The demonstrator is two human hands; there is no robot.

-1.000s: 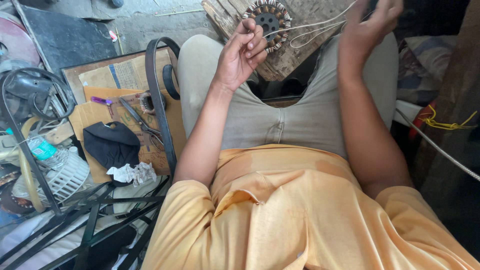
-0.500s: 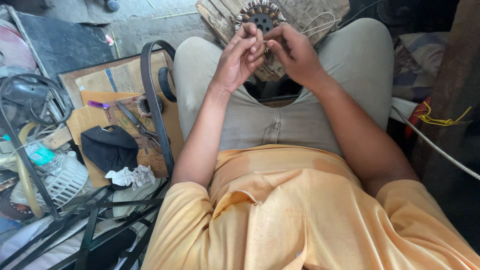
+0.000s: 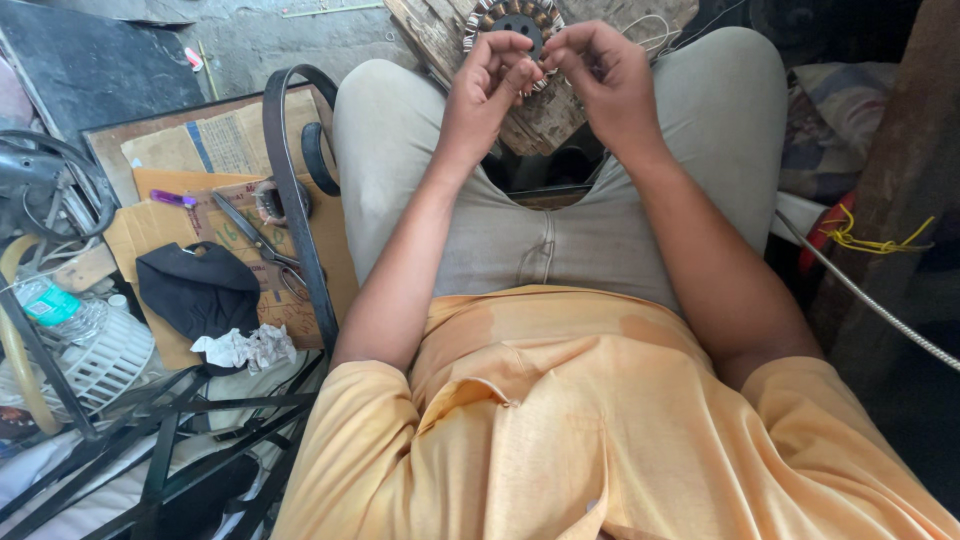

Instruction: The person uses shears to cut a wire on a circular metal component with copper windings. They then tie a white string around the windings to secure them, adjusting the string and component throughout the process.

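In the head view, a round metal motor stator (image 3: 517,22) with copper-wound teeth and a dark centre lies at twelve o'clock, resting on a rough, splintered wooden block (image 3: 545,115) between the person's knees. Thin pale wire (image 3: 655,30) loops off it toward one o'clock.

The left hand (image 3: 487,92) rises from seven o'clock on a long bare forearm, wrist bent, fingers (image 3: 497,45) curled up over the lower rim of the stator with thumb and forefinger pinched narrowly together. What sits in that pinch is too small to tell. The right hand (image 3: 600,75) comes in from four o'clock, knuckles up, its fingers hooked inward and meeting the left fingertips just below the stator; the grip is tight and narrow, the thing held hidden by the fingers.

The legs wear smooth grey trousers (image 3: 560,240), and a soft, creased orange shirt (image 3: 600,430) fills six o'clock.

At nine o'clock, flat brown cardboard (image 3: 215,200) bears steel scissors (image 3: 262,245), a crumpled black cloth (image 3: 195,290), a small purple marker (image 3: 173,198) and a wad of white paper (image 3: 245,348). A black rubber belt (image 3: 292,190) curves across it beside the left thigh. At three o'clock, a knotted yellow cord (image 3: 865,238) hangs by a twisted grey cable (image 3: 870,300).
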